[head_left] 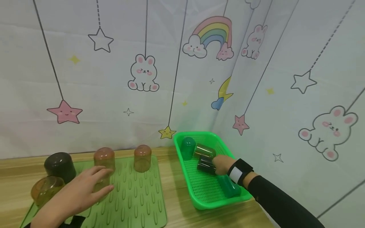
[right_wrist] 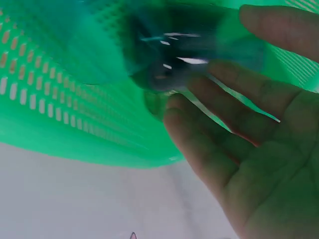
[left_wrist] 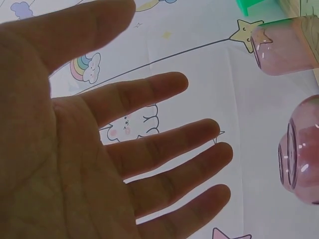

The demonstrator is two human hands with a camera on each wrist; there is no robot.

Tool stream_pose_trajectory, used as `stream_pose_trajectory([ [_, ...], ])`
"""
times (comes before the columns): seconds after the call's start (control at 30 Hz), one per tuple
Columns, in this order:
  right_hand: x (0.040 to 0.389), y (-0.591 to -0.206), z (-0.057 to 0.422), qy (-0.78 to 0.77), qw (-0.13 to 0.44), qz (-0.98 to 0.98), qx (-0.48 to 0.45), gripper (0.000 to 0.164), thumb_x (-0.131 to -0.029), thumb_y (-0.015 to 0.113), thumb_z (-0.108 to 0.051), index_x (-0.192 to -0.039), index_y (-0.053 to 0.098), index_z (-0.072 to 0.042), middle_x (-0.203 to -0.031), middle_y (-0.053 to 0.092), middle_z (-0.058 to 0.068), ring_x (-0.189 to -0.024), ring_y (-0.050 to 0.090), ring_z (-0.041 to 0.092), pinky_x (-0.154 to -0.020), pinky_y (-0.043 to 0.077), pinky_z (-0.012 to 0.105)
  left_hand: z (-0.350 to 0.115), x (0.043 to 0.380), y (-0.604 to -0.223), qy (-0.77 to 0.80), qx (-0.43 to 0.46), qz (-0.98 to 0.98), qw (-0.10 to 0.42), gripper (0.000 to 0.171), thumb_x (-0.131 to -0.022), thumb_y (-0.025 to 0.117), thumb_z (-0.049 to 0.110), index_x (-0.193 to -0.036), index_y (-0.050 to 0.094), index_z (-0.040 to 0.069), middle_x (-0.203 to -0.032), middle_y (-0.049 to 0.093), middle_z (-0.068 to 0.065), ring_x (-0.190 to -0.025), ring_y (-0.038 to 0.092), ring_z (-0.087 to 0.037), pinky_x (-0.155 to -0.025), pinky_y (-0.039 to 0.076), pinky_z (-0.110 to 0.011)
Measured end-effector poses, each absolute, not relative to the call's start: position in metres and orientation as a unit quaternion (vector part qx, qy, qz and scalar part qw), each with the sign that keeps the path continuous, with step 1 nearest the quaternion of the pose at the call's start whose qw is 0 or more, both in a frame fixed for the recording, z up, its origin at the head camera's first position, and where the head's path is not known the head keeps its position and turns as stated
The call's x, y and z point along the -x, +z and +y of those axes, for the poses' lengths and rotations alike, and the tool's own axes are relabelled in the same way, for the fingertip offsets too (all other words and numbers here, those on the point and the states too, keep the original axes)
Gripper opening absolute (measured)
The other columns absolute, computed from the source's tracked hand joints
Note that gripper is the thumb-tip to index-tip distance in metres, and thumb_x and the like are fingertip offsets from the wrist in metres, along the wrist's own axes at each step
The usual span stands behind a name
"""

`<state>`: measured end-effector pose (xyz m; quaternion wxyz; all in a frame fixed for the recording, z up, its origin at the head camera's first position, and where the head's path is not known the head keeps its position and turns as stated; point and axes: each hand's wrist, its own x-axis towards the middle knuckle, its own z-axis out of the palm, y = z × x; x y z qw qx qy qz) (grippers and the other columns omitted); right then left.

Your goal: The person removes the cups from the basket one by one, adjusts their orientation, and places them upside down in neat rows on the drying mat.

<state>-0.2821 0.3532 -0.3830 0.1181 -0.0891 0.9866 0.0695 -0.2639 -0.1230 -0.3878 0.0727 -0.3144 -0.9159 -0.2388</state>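
Four smooth, see-through cups sit in the green plastic basket (head_left: 211, 205), whose walls are pierced with rows of small slots. Inside the basket, the right hand (head_left: 223, 164) is at a glossy dark cup (head_left: 205, 165) lying on its side; its grip is spread, thumb and fingers parted about the rounded wall, and how firmly they press I cannot tell. The basket's other cups are an olive cup (head_left: 204, 151), a teal cup (head_left: 188, 148) and a cylindrical green cup (head_left: 229, 186). Left of the basket, on the wood-grained surface (head_left: 176, 186), lies a green mat (head_left: 125, 199) textured with raised, elongated ridges. It bears two translucent pink cups, domed ends up, with a charcoal cup (head_left: 60, 167) farther from the basket. The left hand (head_left: 81, 189), also left of the basket, is over the mat, its grip spread.
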Motion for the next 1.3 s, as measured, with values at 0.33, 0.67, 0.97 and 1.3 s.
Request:
stream_pose_trajectory([
  [0.33,0.282,-0.401,0.341,0.155,0.138,0.976,0.072,0.011,-0.079,0.066,-0.003,-0.071,0.060,-0.007,-0.065,0.051,0.002,-0.054,0.043,0.016,-0.053,0.039,0.031,-0.127,0.267,-0.387,-0.238,0.313,-0.918,0.056,0.048,-0.086,0.066,0.046,-0.118,0.062,0.010,-0.119,0.056,-0.015,-0.105,0.056,-0.036,-0.078,0.049,-0.053],
  [0.67,0.276,-0.411,0.342,0.190,0.146,0.968,0.076,0.016,-0.078,0.069,-0.002,-0.069,0.057,-0.009,-0.063,0.047,0.000,-0.053,0.040,0.014,-0.051,0.037,0.028,-0.127,0.264,-0.388,-0.242,0.304,-0.921,0.040,0.052,-0.085,0.064,0.050,-0.118,0.062,0.009,-0.120,0.056,-0.013,-0.109,0.055,-0.036,-0.082,0.047,-0.055],
  [0.97,0.273,-0.397,0.337,0.180,0.185,0.965,0.054,0.016,-0.076,0.070,0.000,-0.072,0.057,-0.008,-0.065,0.050,0.002,-0.054,0.041,0.015,-0.051,0.036,0.028,-0.130,0.265,-0.386,-0.236,0.290,-0.927,0.027,0.047,-0.085,0.065,0.049,-0.114,0.063,0.012,-0.113,0.059,-0.009,-0.102,0.058,-0.031,-0.076,0.051,-0.048],
  [1.3,0.266,-0.392,0.333,0.158,0.228,0.960,0.044,0.018,-0.081,0.062,0.002,-0.072,0.055,-0.010,-0.063,0.047,0.000,-0.049,0.036,0.012,-0.046,0.028,0.025,-0.131,0.267,-0.386,-0.229,0.293,-0.928,0.025,0.035,-0.086,0.066,0.045,-0.105,0.063,0.016,-0.104,0.059,-0.004,-0.095,0.060,-0.026,-0.071,0.051,-0.044],
])
